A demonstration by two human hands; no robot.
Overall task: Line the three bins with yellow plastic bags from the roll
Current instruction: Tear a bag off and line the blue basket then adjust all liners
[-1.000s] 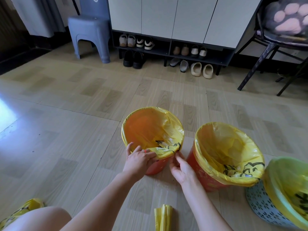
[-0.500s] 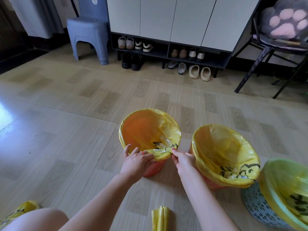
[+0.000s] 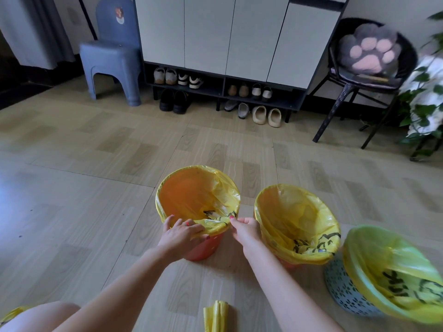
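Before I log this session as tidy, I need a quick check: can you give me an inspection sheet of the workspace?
Surface: wood-look floor, bare around the bins.
Job's things: left orange bin, middle orange bin and patterned grey bin each carry a yellow bag; the left bin's bag is being folded over the near rim. Yellow bag roll lies on the floor near the person.
Clutter: yellow plastic scrap at the lower left edge.
Grippers: left hand presses the bag on the rim; right hand pinches the bag's edge.
Cables: nothing seen.
Surroundings: shoe cabinet, blue stool, chair with paw cushion, plant.
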